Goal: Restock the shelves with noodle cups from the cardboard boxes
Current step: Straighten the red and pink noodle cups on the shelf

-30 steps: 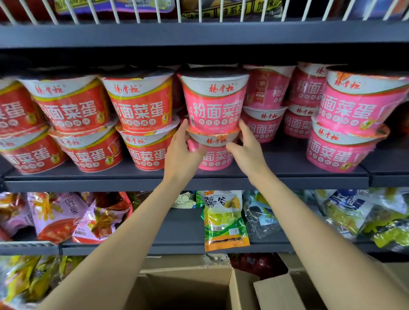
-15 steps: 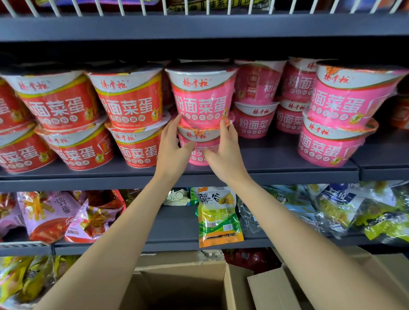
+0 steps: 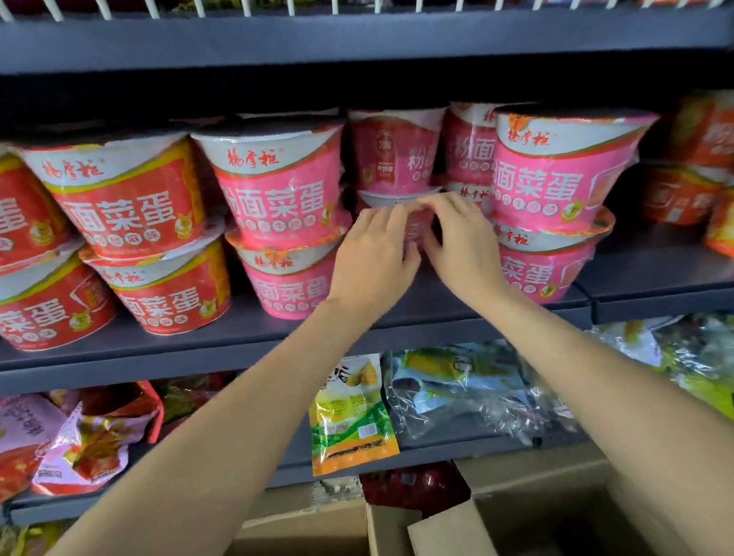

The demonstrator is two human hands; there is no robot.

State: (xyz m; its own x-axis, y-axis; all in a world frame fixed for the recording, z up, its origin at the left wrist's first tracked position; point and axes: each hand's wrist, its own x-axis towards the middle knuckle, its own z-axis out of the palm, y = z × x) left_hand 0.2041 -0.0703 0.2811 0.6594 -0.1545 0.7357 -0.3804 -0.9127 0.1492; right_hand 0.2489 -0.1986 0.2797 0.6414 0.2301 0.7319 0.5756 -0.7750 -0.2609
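At the left of the frame red noodle cups [image 3: 121,203] stand stacked two high on the grey shelf [image 3: 234,324]. Left of centre sits a pink stack [image 3: 279,206]. At centre the left hand [image 3: 373,256] and the right hand [image 3: 464,241] reach a rear pink cup [image 3: 413,230], fingers curled on it; blur hides the exact grip. Another pink stack [image 3: 557,179] stands right. Cardboard boxes [image 3: 445,537] lie at the bottom.

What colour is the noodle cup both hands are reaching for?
Pink, with a white lid band: the noodle cup shows between the left hand and right hand, head view.
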